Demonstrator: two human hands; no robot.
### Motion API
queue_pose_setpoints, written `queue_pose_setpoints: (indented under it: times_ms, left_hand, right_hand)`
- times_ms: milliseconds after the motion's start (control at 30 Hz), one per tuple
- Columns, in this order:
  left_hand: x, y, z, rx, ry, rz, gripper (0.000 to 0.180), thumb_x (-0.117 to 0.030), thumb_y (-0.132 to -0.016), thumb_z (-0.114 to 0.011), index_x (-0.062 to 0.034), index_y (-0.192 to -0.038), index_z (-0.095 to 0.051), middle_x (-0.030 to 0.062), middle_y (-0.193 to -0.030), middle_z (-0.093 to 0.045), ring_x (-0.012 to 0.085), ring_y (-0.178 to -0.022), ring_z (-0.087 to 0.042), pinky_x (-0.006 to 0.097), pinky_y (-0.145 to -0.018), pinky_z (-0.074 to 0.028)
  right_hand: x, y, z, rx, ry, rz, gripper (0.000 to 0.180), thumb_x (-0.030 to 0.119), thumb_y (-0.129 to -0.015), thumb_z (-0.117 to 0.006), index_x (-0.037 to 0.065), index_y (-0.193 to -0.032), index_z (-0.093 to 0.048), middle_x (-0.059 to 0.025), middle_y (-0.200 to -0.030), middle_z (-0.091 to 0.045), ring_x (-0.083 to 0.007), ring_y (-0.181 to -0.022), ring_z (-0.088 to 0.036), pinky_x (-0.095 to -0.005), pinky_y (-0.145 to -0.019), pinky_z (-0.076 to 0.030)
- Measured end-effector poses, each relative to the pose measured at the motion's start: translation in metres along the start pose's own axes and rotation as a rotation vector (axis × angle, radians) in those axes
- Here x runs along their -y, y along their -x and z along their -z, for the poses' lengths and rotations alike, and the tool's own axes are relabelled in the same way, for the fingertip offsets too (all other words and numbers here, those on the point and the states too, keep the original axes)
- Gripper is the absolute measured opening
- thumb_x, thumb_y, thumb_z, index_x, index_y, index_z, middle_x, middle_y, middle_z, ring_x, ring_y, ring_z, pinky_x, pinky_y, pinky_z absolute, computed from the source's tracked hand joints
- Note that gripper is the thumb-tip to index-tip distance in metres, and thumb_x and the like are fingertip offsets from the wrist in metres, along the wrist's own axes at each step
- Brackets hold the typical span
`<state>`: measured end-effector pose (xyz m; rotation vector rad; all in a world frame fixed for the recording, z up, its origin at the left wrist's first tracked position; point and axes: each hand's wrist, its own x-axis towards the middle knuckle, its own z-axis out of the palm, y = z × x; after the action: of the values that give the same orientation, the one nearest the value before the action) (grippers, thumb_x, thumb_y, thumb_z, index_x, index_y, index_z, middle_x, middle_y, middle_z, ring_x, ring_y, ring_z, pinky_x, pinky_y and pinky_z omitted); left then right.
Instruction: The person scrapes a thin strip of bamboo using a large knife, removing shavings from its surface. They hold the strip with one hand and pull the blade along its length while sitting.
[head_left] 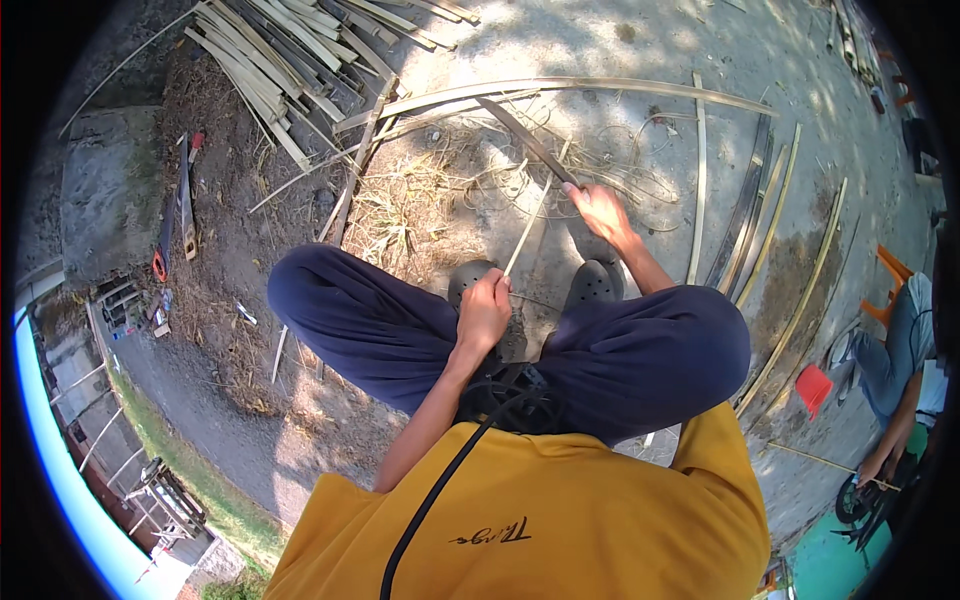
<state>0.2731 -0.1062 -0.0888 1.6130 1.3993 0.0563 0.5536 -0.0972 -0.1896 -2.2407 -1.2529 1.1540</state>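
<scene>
My left hand point(484, 310) is closed around the near end of a thin pale strip point(527, 236), which looks like split bamboo and slants up and away to the right. My right hand point(603, 215) grips a long machete point(524, 135) by its handle, the dark blade pointing to the far left. The blade crosses the strip near its far end; whether they touch I cannot tell. Both hands are between my bent knees, above my grey clogs point(594, 284). Curly shavings point(400, 205) and thin fibres lie on the ground beyond.
A heap of split strips point(270, 60) lies at the far left. Long strips point(590, 84) lie across the far side, others point(815, 280) to the right. Saws point(186, 205) rest on the left. A person point(885, 350) sits at the right near a red object point(813, 389).
</scene>
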Motion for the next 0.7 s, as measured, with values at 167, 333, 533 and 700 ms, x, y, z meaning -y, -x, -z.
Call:
queue_pose_setpoints:
  times_ms: [167,333,533,700]
  left_hand:
    - [0.021,-0.012,0.007,-0.038,-0.033,-0.027,0.026,-0.024,-0.102,-0.050,-0.0030,-0.097,-0.065,0.0280,-0.091,-0.069,0.0506,-0.094,-0.065,0.055,-0.078,-0.051]
    - [0.008,-0.001,0.008,-0.077,-0.093,-0.072,0.026,-0.022,-0.103,-0.051,-0.0019,-0.096,-0.066,0.0265,-0.079,-0.064,0.0457,-0.080,-0.066,0.049,-0.072,-0.050]
    - [0.000,0.003,0.014,-0.118,-0.273,-0.121,0.020,-0.021,-0.105,-0.053,-0.0044,-0.096,-0.059,0.0286,-0.075,-0.064,0.0517,-0.078,-0.064,0.059,-0.065,-0.049]
    - [0.007,0.011,0.009,-0.162,-0.284,-0.169,0.017,-0.019,-0.105,-0.054,-0.0061,-0.095,-0.058,0.0265,-0.070,-0.063,0.0508,-0.074,-0.065,0.059,-0.062,-0.049]
  right_hand:
    - [0.033,0.058,-0.027,0.136,-0.013,0.243,0.060,0.059,-0.099,-0.057,0.002,-0.102,-0.076,-0.0286,-0.086,-0.070,-0.0470,-0.091,-0.069,-0.0523,-0.080,-0.054]
    - [0.012,0.021,-0.017,0.074,0.043,0.108,0.063,0.062,-0.097,-0.057,0.002,-0.100,-0.076,-0.0276,-0.087,-0.071,-0.0464,-0.090,-0.070,-0.0527,-0.081,-0.055]
    - [0.021,0.033,-0.021,0.028,0.007,0.132,0.064,0.062,-0.097,-0.057,0.000,-0.102,-0.075,-0.0251,-0.083,-0.072,-0.0446,-0.086,-0.071,-0.0517,-0.081,-0.056]
    - [0.023,0.045,-0.012,0.175,0.075,0.232,0.065,0.061,-0.099,-0.056,-0.001,-0.104,-0.074,-0.0245,-0.081,-0.072,-0.0449,-0.087,-0.071,-0.0502,-0.081,-0.056]
